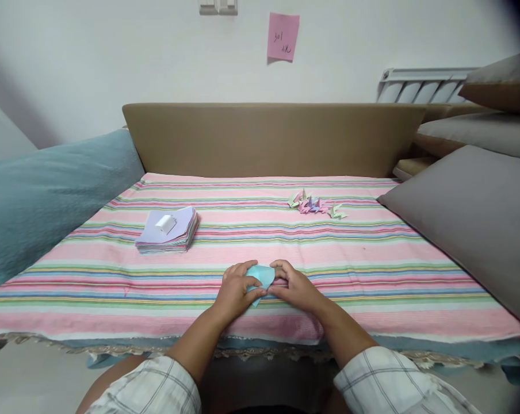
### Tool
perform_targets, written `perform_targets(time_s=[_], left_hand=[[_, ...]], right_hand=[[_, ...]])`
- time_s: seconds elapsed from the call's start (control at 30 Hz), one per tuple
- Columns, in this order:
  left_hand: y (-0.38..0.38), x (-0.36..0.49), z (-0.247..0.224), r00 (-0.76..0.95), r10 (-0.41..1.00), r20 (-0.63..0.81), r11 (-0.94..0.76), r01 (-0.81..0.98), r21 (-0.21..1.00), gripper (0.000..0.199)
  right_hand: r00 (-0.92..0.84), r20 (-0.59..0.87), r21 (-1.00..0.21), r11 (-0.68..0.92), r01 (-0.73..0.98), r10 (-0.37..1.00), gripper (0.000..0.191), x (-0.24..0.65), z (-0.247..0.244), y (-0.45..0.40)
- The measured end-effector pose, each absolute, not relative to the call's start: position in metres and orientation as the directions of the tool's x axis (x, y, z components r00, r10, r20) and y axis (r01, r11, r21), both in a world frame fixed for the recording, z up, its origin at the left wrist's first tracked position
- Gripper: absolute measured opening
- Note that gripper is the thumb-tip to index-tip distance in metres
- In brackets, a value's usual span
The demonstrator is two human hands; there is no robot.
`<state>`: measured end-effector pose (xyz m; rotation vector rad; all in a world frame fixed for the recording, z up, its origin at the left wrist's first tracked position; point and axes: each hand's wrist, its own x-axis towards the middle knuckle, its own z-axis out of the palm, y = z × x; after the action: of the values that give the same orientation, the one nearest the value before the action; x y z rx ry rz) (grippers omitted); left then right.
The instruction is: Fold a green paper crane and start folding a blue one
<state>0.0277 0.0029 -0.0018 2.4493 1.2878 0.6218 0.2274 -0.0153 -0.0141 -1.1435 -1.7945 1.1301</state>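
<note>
A light blue piece of paper (263,275), partly folded, is held low over the striped cloth near its front edge. My left hand (238,287) grips its left side, with the thumb along the lower part. On the right side, my right hand (294,286) pinches the paper's edge between thumb and fingers. Both thumbs nearly meet at the paper's lower middle. The fingers hide part of its outline, and a pointed tip sticks out below my left thumb.
A stack of colored paper (167,233) with a small white object (165,223) on top lies at the left. Several folded paper figures (314,205) sit at the back right. Grey cushions (471,213) border the right; a blue cushion (61,195) borders the left.
</note>
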Motion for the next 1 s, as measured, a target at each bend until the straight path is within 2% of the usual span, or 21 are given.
perform_targets(time_s=[0.1,0.17,0.4,0.53,0.63,0.8,1.0], left_hand=[[0.002,0.030,0.002,0.532,0.812,0.242,-0.582,0.699,0.415,0.010],[0.002,0.032,0.003,0.544,0.800,0.252,-0.598,0.695,0.398,0.010],[0.005,0.035,0.003,0.547,0.804,0.235,-0.594,0.709,0.381,0.014],[0.008,0.029,0.004,0.556,0.812,0.178,-0.575,0.711,0.405,0.027],[0.009,0.025,0.003,0.569,0.811,0.137,-0.569,0.711,0.413,0.027],[0.006,0.026,0.002,0.560,0.822,0.105,-0.544,0.717,0.437,0.015],[0.003,0.031,0.007,0.564,0.825,0.036,-0.525,0.742,0.416,0.010]], right_hand=[[-0.356,0.120,-0.931,0.229,0.283,0.927,0.065,0.231,-0.013,-0.016],[-0.359,0.133,-0.924,0.247,0.293,0.924,0.066,0.233,-0.011,-0.016],[-0.270,0.119,-0.843,0.241,0.481,0.955,0.033,0.233,-0.011,-0.017],[-0.262,0.181,-0.815,0.294,0.499,0.948,0.020,0.233,-0.010,-0.016],[-0.320,0.239,-0.783,0.377,0.494,0.917,0.010,0.233,-0.007,-0.015],[-0.371,0.237,-0.757,0.410,0.508,0.898,0.014,0.235,-0.006,-0.014],[-0.417,0.191,-0.733,0.412,0.541,0.889,0.010,0.235,-0.006,-0.013]])
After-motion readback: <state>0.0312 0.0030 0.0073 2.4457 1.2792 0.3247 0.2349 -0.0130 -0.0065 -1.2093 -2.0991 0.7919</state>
